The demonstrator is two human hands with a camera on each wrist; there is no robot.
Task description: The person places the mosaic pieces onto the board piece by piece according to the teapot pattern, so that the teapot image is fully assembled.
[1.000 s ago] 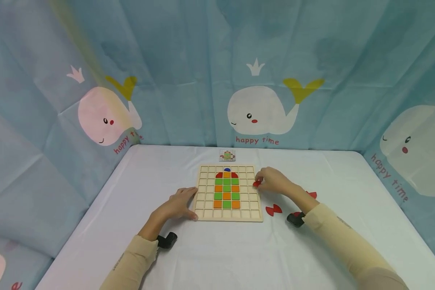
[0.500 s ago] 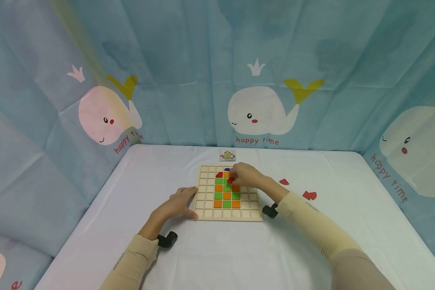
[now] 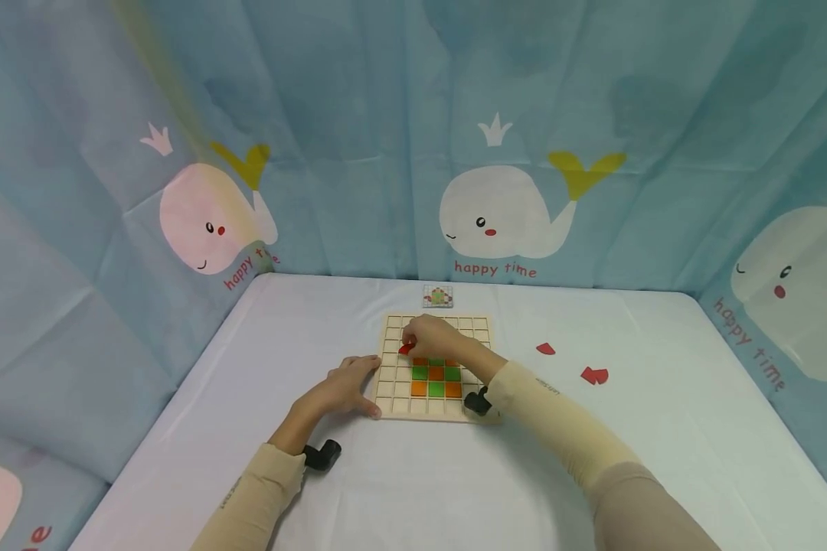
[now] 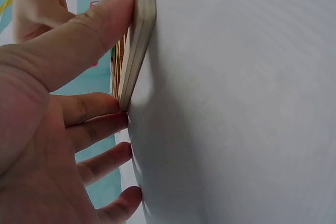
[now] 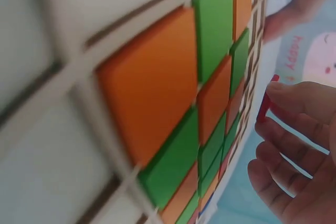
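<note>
A wooden grid board point(image 3: 396, 405) lies on the white table, with green and orange square tiles point(image 3: 436, 373) set in its middle columns. At its near left corner, the left hand point(image 3: 344, 388) rests with thumb and fingers spread against the board's edges. In the left wrist view its thumb point(image 4: 89, 35) lies along the wooden edge, with fairly straight fingers. Above the board's left part, the right hand point(image 3: 434, 337) pinches a small red piece point(image 3: 404, 349) between thumb and fingertips. The red piece point(image 5: 266, 100) appears edge-on in the right wrist view. The right hand and forearm hide the board's upper tiles.
Right of the board lie a red fan-shaped piece point(image 3: 545, 349) and further red pieces point(image 3: 595, 376) close together. A small pattern card point(image 3: 438, 296) sits behind the board. A blue whale-print curtain point(image 3: 358, 191) surrounds the table's back and sides.
The right hand has carried the red piece leftward from the board's right edge, across the tiles, to the left part. The left hand stays at the corner; the head view shifts slightly.
</note>
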